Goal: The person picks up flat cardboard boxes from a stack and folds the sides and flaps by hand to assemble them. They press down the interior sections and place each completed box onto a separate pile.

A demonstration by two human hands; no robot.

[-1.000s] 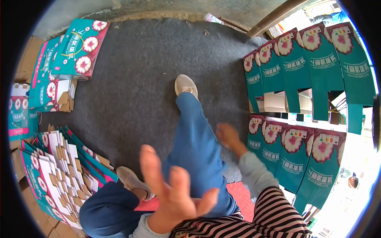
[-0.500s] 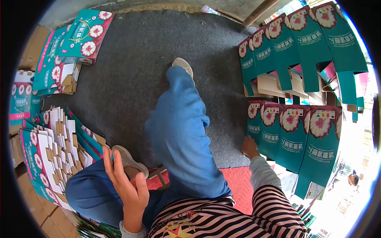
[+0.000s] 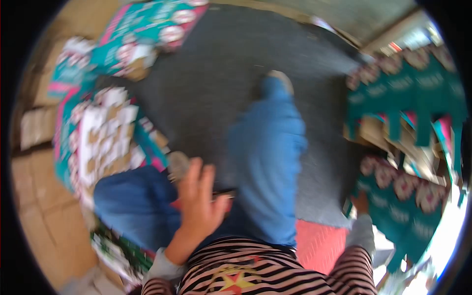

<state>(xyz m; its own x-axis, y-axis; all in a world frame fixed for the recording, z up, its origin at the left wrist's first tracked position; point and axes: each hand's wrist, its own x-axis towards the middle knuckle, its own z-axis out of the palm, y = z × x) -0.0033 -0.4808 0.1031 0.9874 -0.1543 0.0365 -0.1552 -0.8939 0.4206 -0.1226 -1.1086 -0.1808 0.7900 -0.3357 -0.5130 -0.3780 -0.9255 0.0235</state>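
My left hand (image 3: 199, 204) is raised over my lap, palm inward, its fingers apart and nothing in them. At the right, my right hand (image 3: 361, 202) is at the left edge of the near row of teal printed cartons (image 3: 393, 199), its fingers closed on the edge of the first carton. The fingers are blurred and partly hidden. These cartons stand in a slanting row with round fruit pictures along their tops. Beyond them stands a second row of teal cartons (image 3: 393, 93), their lower flaps hanging open.
Folded cartons with white and brown edges (image 3: 108, 132) are stacked at my left. More printed cartons (image 3: 147, 27) lie beyond them. Brown cardboard boxes (image 3: 49, 206) line the far left. Dark matting (image 3: 206, 64) covers the floor, with a red mat (image 3: 319, 243) near me.
My view has swung left, so everything sits farther right and blurs. The right hand is now higher along the near row's left edge. The left hand remains raised with fingers apart.
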